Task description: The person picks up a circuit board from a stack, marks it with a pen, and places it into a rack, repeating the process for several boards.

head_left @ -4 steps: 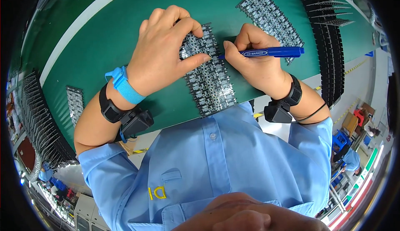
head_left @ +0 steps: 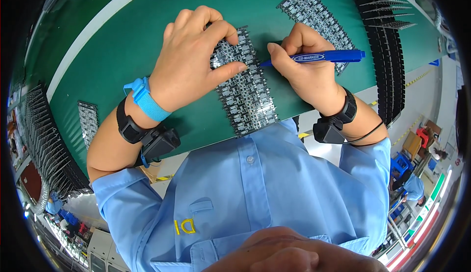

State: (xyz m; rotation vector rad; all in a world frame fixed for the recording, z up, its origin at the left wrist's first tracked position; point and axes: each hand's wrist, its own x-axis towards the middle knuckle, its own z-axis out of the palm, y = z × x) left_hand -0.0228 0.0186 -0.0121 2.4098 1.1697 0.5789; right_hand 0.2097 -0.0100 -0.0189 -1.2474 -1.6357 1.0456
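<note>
At PCB (head_left: 248, 93) edge, mkr (head_left: 346, 55) contact unclear

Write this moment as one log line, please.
left hand: on board; right hand: gripping marker, tip by board's right edge; second board: upper right

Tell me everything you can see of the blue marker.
The slim blue plastic-looking marker has a printed oval on its barrel. The right hand holds it sideways, rear end to the right, tip pointing left at the edge of the rectangular black-and-silver circuit-board panel; contact there is unclear.
</note>
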